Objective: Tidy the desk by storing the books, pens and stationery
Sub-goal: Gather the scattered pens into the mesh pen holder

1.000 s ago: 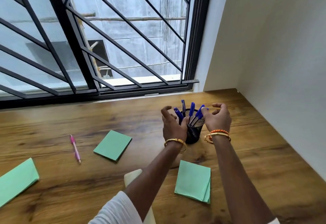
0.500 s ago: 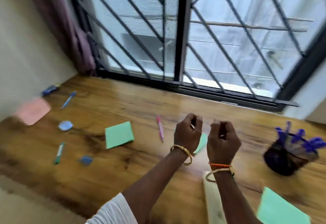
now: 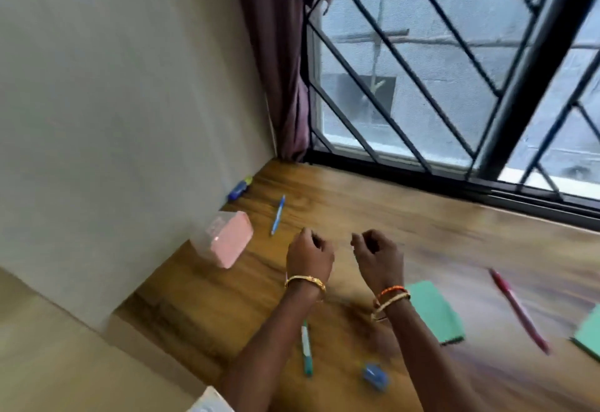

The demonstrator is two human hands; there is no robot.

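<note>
Wooden desk in a corner, wall to my left, barred window ahead. I see a blue pen lying just beyond my left hand; I judge it light, stiff and smooth, best pinched mid-barrel. My right hand hovers beside it; both are loosely curled, holding nothing. Nearby lie a pink box, teal marker, green notepad and pink pen. No writing is legible.

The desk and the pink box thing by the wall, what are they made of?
The desk looks like wood or wood-look laminate: brown grain streaks, slight shine. The pink box seems to be clear plastic around something pink; the blur leaves that uncertain.
</note>
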